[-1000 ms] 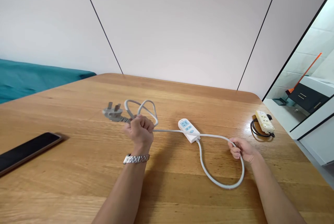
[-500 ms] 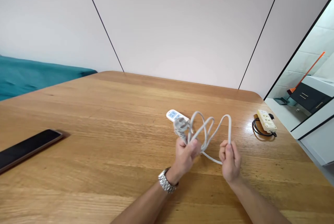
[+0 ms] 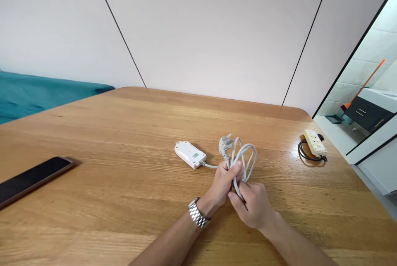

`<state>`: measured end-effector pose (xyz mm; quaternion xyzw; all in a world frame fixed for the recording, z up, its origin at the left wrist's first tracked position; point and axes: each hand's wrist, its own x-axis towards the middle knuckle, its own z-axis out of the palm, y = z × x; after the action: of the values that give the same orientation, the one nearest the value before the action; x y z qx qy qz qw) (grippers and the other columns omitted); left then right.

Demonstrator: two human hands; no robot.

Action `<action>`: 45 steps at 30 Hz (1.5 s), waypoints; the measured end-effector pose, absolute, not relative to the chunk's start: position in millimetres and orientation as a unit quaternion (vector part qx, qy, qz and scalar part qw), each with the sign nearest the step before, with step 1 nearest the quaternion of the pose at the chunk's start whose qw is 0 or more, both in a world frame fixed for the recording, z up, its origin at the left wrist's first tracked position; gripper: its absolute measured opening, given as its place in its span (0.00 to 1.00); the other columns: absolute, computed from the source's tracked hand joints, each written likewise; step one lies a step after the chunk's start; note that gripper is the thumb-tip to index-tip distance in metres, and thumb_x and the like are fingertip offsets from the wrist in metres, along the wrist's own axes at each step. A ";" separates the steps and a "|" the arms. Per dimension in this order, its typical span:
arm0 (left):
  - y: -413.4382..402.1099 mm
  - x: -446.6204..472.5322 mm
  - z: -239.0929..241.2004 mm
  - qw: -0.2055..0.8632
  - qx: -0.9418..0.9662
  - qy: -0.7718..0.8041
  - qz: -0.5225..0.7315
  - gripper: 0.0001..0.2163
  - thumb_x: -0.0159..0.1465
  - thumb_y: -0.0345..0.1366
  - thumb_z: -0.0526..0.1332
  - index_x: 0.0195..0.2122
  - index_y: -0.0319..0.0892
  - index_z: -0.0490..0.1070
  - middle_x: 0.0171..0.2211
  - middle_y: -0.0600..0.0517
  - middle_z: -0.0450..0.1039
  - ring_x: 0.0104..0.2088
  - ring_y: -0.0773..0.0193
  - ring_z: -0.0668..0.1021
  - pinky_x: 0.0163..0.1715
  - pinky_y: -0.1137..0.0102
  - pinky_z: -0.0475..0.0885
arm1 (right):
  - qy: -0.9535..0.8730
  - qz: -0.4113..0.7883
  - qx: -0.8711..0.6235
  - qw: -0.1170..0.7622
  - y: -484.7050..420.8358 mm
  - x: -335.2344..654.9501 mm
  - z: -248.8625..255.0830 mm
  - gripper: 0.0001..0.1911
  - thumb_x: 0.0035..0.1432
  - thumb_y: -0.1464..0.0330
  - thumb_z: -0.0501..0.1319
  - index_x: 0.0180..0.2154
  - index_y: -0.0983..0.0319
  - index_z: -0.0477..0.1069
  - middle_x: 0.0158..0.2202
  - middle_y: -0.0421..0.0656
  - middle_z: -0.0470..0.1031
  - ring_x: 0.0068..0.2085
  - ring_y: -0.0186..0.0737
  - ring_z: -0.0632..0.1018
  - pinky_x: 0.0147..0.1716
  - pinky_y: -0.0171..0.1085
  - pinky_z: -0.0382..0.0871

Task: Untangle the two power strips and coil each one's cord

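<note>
Gripping the looped grey cable [image 3: 245,158], your left hand [image 3: 223,183] is closed around the bunch, the plug [image 3: 225,143] sticking up just above your fist. Your right hand [image 3: 252,204] pinches a strand of the cable right beside it. The cable's free end runs to the white power strip [image 3: 190,154], lying face-down on the wooden table [image 3: 124,133], near your left hand.

Two hands: left hand [image 3: 225,183], right hand [image 3: 252,206]; two power strips: white strip [image 3: 190,154], cream strip [image 3: 315,142]; one phone [image 3: 29,180]; one wristwatch [image 3: 197,215]; one table [image 3: 124,125].
</note>
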<state>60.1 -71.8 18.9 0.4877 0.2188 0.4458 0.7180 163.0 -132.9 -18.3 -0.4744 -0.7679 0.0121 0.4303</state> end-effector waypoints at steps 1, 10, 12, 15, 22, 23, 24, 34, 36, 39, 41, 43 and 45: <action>-72.0 60.3 26.6 0.724 0.485 0.201 0.447 0.28 0.53 0.56 0.67 0.16 0.41 0.54 0.15 0.58 0.56 0.17 0.75 0.59 0.18 0.76 0.54 | -0.766 0.037 -0.461 0.447 -131.2 164.2 -19.9 0.17 0.64 0.63 0.50 0.23 0.59 0.60 0.17 0.38 0.66 0.19 0.32 0.65 0.22 0.34 0.52; -77.2 61.8 125.1 0.836 0.322 0.027 0.444 0.22 0.64 0.44 0.62 0.21 0.42 0.52 0.15 0.63 0.44 0.11 0.78 0.47 0.12 0.79 0.50 | -0.681 0.235 -0.405 0.563 -118.1 172.5 -25.9 0.18 0.65 0.58 0.53 0.25 0.59 0.64 0.21 0.38 0.64 0.24 0.34 0.66 0.28 0.36 0.61; -78.1 60.1 142.9 0.816 0.292 0.011 0.498 0.21 0.68 0.44 0.57 0.21 0.42 0.52 0.15 0.63 0.43 0.12 0.77 0.44 0.11 0.78 0.48 | -0.664 0.285 -0.400 0.564 -115.7 176.2 -26.9 0.21 0.65 0.55 0.53 0.24 0.60 0.66 0.20 0.38 0.65 0.25 0.35 0.68 0.31 0.37 0.63; -75.7 51.9 165.8 0.759 0.275 0.007 0.590 0.21 0.70 0.46 0.51 0.22 0.43 0.51 0.15 0.62 0.42 0.11 0.77 0.43 0.11 0.77 0.44 | -0.641 0.365 -0.383 0.556 -111.9 182.8 -24.2 0.23 0.63 0.51 0.54 0.25 0.59 0.70 0.21 0.39 0.69 0.27 0.37 0.71 0.35 0.38 0.66; -56.1 15.2 174.0 0.714 0.283 0.015 0.641 0.22 0.69 0.46 0.55 0.22 0.43 0.49 0.14 0.64 0.42 0.11 0.81 0.39 0.08 0.77 0.41 | -0.537 0.467 -0.400 0.578 -104.3 194.8 -24.5 0.19 0.55 0.51 0.64 0.25 0.59 0.74 0.26 0.41 0.76 0.37 0.43 0.77 0.44 0.42 0.68; -53.4 10.6 167.3 0.721 0.289 0.034 0.629 0.21 0.68 0.46 0.56 0.22 0.43 0.49 0.14 0.64 0.41 0.11 0.81 0.38 0.08 0.77 0.40 | -0.516 0.465 -0.405 0.594 -102.4 196.6 -27.6 0.18 0.54 0.51 0.64 0.25 0.59 0.74 0.26 0.41 0.76 0.37 0.43 0.77 0.44 0.42 0.68; -50.9 6.6 159.0 0.730 0.295 0.056 0.614 0.21 0.68 0.46 0.57 0.22 0.44 0.49 0.14 0.64 0.40 0.11 0.81 0.37 0.08 0.76 0.38 | -0.491 0.463 -0.410 0.614 -100.2 198.6 -30.8 0.18 0.54 0.52 0.65 0.25 0.59 0.75 0.27 0.41 0.76 0.37 0.42 0.77 0.44 0.42 0.68; -0.3 3.4 48.9 0.893 0.277 0.205 0.290 0.15 0.68 0.42 0.55 0.28 0.38 0.65 0.13 0.65 0.41 0.10 0.80 0.43 0.08 0.83 0.44 | -0.331 0.464 -0.439 0.694 -89.4 210.1 -37.4 0.21 0.46 0.50 0.71 0.33 0.59 0.72 0.42 0.45 0.79 0.45 0.44 0.78 0.50 0.47 0.70; 14.6 6.6 34.2 0.887 0.300 0.248 0.249 0.14 0.66 0.43 0.58 0.30 0.38 0.67 0.13 0.65 0.43 0.10 0.80 0.45 0.08 0.83 0.44 | -0.340 0.468 -0.443 0.685 -89.9 209.5 -38.2 0.22 0.46 0.49 0.70 0.32 0.59 0.71 0.41 0.44 0.78 0.44 0.44 0.78 0.49 0.47 0.71; 31.2 10.9 20.8 0.814 0.402 0.341 0.244 0.16 0.59 0.48 0.65 0.30 0.39 0.67 0.12 0.65 0.48 0.10 0.78 0.51 0.10 0.81 0.48 | -0.365 0.471 -0.452 0.663 -90.4 210.1 -39.8 0.21 0.48 0.49 0.68 0.30 0.59 0.70 0.35 0.42 0.77 0.40 0.42 0.79 0.47 0.46 0.72; 38.7 12.9 15.3 0.711 0.510 0.406 0.264 0.21 0.54 0.55 0.67 0.29 0.40 0.68 0.12 0.63 0.53 0.11 0.74 0.57 0.11 0.78 0.53 | -0.363 0.475 -0.460 0.656 -90.2 211.0 -40.7 0.21 0.47 0.49 0.68 0.30 0.60 0.71 0.32 0.41 0.77 0.39 0.42 0.79 0.45 0.45 0.73; 44.7 14.5 11.1 0.586 0.613 0.454 0.273 0.24 0.52 0.60 0.63 0.26 0.40 0.70 0.12 0.58 0.59 0.12 0.70 0.62 0.14 0.74 0.56 | -0.361 0.477 -0.469 0.650 -89.6 211.8 -40.8 0.20 0.46 0.50 0.69 0.30 0.60 0.72 0.30 0.41 0.77 0.37 0.42 0.79 0.44 0.44 0.73; 50.0 16.3 8.0 0.465 0.688 0.486 0.274 0.26 0.52 0.62 0.61 0.22 0.40 0.70 0.13 0.54 0.62 0.15 0.67 0.64 0.17 0.71 0.56 | -0.361 0.480 -0.478 0.641 -88.8 212.7 -39.6 0.18 0.46 0.52 0.68 0.30 0.60 0.73 0.29 0.40 0.77 0.35 0.41 0.78 0.43 0.44 0.73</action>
<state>16.3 50.0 8.0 0.6875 0.4859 0.2743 0.4647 212.7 -88.8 -39.6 -0.4775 -0.3615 0.4804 0.6407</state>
